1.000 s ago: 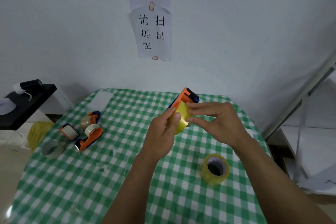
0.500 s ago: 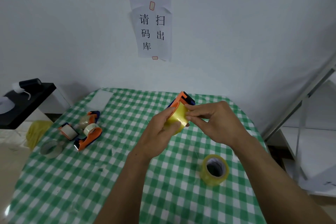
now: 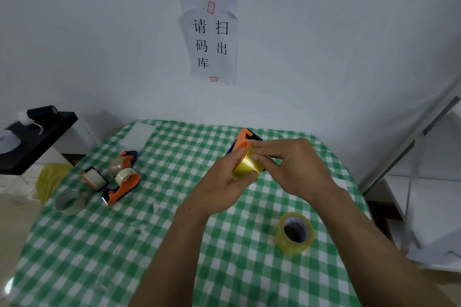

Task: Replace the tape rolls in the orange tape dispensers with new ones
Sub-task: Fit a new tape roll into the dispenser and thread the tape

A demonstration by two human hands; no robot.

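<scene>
The left hand point(image 3: 222, 182) is curled round a yellow roll point(image 3: 247, 168), thumb along its upper edge and fingers underneath. It holds the roll against the orange dispenser point(image 3: 243, 138), which shows just behind it. The right hand point(image 3: 294, 167) comes in from 3 o'clock and pinches the roll's top rim with thumb and forefinger. Whether it has the tape's free end cannot be made out.

The roll looks seated in this dispenser, or nearly so. The step in hand is probably pressing it home or picking up the tape end to thread it forward. This dispenser is therefore close to finished, but not finished.

The held dispenser's long axis runs from 6 to 12 o'clock, with its orange and blue end pointing away from the person toward the wall. The roll's broad yellow band faces the camera, and its hole is hidden.

At 5 o'clock from the hands, well apart, a spare yellow roll point(image 3: 294, 233) lies on the green-checked counter point(image 3: 174, 257) with its hole toward the person. It is presumably meant for the other dispenser.

At 9 o'clock, a second orange dispenser point(image 3: 124, 185) lies on the counter. Its long axis runs from 7 to 1 o'clock, blade end at 7, and it carries a thin pale roll, so it is likely not yet redone. A bare cardboard core point(image 3: 69, 202) sits beyond it at 8 o'clock.
</scene>
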